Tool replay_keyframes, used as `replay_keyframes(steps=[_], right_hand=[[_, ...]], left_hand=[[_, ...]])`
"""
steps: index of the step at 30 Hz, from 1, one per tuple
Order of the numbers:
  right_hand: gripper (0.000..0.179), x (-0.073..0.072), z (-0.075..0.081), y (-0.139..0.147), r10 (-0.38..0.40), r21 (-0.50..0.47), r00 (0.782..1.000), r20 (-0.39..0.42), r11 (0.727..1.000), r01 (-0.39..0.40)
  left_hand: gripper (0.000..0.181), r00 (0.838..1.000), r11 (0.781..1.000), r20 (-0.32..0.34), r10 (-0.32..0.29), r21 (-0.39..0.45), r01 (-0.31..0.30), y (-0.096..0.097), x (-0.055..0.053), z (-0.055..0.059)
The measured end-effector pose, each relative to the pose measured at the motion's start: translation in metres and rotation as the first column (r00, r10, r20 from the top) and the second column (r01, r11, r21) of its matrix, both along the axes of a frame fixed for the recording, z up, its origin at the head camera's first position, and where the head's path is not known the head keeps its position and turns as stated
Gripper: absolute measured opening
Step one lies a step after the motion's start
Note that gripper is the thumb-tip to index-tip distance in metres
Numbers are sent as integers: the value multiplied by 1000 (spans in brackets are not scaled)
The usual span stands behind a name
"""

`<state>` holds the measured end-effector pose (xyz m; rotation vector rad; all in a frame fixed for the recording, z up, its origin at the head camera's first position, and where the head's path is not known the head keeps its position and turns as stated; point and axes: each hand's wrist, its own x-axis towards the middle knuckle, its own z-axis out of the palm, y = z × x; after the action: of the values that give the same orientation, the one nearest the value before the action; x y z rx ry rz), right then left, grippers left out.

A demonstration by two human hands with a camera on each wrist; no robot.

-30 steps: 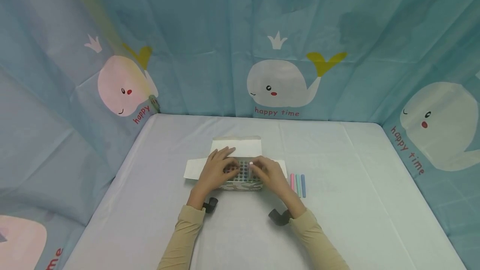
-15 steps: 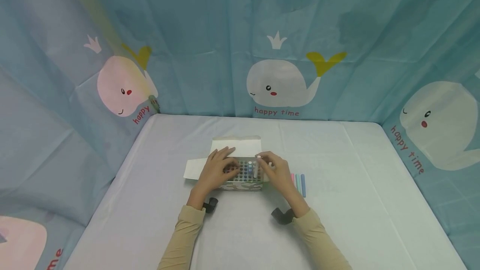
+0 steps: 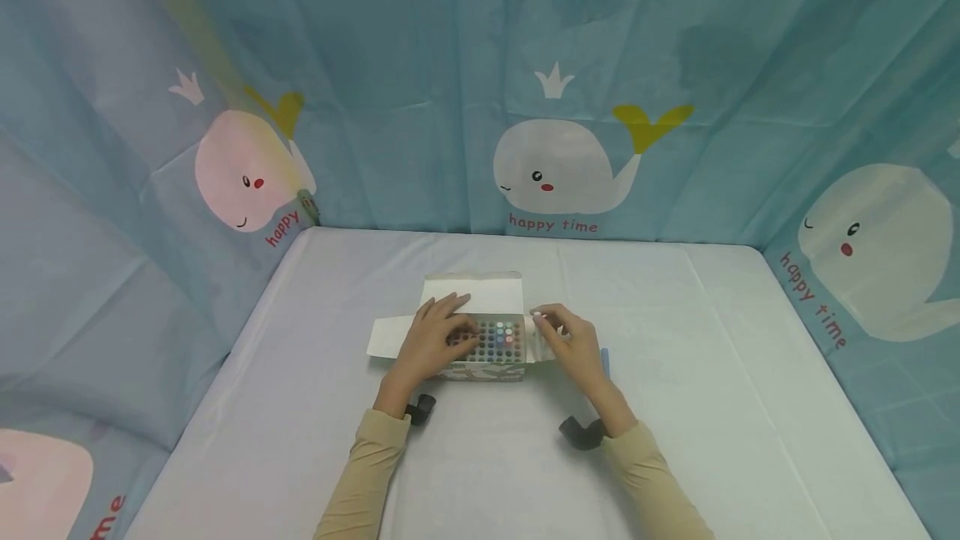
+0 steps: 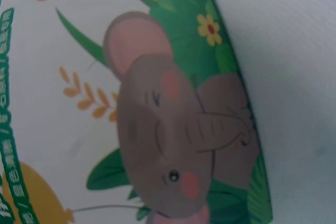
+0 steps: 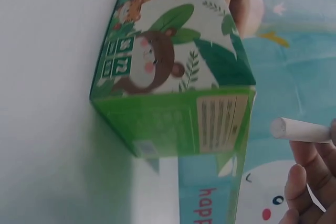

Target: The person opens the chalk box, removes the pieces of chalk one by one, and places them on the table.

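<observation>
A chalk box [image 3: 480, 373] printed with animals stands unfolded at the table's middle. Inside, a holed tray shows several coloured chalk ends [image 3: 504, 334] at its right part. My left hand [image 3: 429, 346] rests over the tray's left part, its outer fingers stretched toward the raised lid. Between thumb and fingertips, my right hand [image 3: 573, 347] pinches a white chalk stick [image 5: 302, 129] just right of the tray, above the side flap. The right wrist view has its free end pointing toward the box. Only the printed elephant side [image 4: 173, 129] fills the left wrist view, without the hand.
The white lid flap [image 3: 474, 294] stands up at the back, and a side flap [image 3: 387, 337] spreads out left. A blue chalk stick [image 3: 605, 362] lies right of my right wrist, partly hidden. Whale-print curtains [image 3: 420, 165] enclose the table's back and sides.
My right hand has moved right, carrying the white chalk stick from over the tray to beyond its right edge. It now covers the pink and green sticks on the table. My left hand stays put.
</observation>
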<state>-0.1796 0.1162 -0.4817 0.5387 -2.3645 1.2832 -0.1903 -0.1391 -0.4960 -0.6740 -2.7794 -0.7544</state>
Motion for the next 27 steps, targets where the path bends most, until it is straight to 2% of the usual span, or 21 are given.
replay_keyframes(steps=[8,17,27], right_hand=[[12,4,3,18,-18,42,998,56,999,16],[11,-1,4,40,-68,95,995,74,994,61],[16,-3,7,62,-111,175,976,186,981,79]], left_hand=[[11,1000,1000,5,4,-3,-4,0,0,0],[11,1000,1000,-3,-2,5,2,0,-1,-2],[10,1000,1000,-10,-6,12,7,-1,-1,-1]])
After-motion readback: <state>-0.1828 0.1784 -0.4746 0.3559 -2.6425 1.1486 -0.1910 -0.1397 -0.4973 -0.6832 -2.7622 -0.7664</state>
